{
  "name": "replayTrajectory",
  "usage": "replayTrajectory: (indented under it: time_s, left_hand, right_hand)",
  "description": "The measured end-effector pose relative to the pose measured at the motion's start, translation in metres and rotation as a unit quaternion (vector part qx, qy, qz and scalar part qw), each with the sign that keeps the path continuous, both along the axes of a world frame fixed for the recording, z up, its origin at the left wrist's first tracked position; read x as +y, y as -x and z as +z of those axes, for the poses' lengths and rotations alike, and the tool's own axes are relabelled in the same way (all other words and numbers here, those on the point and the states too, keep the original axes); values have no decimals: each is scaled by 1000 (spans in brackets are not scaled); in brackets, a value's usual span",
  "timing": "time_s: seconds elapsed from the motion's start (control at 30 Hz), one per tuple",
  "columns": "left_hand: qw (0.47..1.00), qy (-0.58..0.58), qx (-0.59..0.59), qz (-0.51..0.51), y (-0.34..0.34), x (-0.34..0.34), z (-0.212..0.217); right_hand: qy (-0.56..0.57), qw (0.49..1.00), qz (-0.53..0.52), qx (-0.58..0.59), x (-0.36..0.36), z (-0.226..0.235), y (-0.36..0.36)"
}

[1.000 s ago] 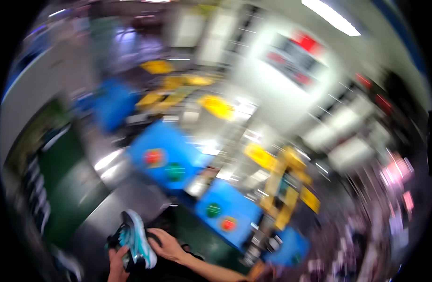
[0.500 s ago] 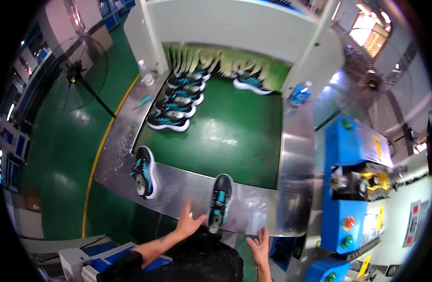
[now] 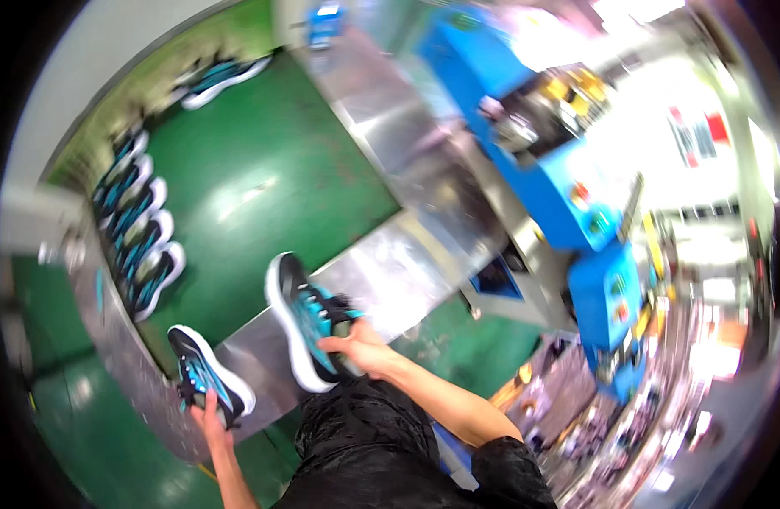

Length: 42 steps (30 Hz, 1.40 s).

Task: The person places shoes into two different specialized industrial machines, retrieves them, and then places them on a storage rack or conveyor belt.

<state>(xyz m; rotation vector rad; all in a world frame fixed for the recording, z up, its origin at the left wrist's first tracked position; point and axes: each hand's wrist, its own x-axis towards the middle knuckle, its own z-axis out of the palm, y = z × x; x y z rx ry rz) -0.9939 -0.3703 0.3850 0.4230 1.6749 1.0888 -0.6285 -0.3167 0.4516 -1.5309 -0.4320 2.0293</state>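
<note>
1. While the right hand (image 3: 362, 349) pinches the right shoe (image 3: 303, 314) by its collar, the left hand (image 3: 210, 420) grips the left shoe (image 3: 205, 360) near its heel.
2. Both are over the near metal worktop (image 3: 390, 284).
3. Far left, a shoe row (image 3: 144, 229) lines the green belt (image 3: 254, 161).

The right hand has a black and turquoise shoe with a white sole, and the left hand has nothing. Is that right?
Not quite: the head view shows the left hand gripping a second black and turquoise, white-soled shoe. The right hand does hold a black and turquoise shoe with a white sole, as you said.
</note>
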Motion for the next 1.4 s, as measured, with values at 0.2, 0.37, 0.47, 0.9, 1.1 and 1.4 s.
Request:
replayTrajectory:
  time_s: [0.2, 0.37, 0.47, 0.9, 1.1, 1.4]
  left_hand:
    - [885, -68, 4, -462, -110, 104, 48]
    - [620, -209, -89, -751, -252, 66, 123]
    - [478, -164, -228, -833, -290, -7, 150]
    - [-126, -261, -193, -938, -235, -444, 179]
    - [20, -192, -300, -934, -216, -429, 163]
    - [155, -377, -208, -889, -262, -138, 82]
  right_hand:
    - [-278, 916, -287, -37, -94, 70, -13]
    - [-366, 740, -508, -247, -267, 118, 10]
    - [-223, 695, -522, -441, -393, 151, 73]
    - [497, 17, -744, -446, -574, 76, 411]
    - [440, -112, -587, -670, -572, 137, 341]
    - [-377, 481, -391, -688, -355, 136, 108]
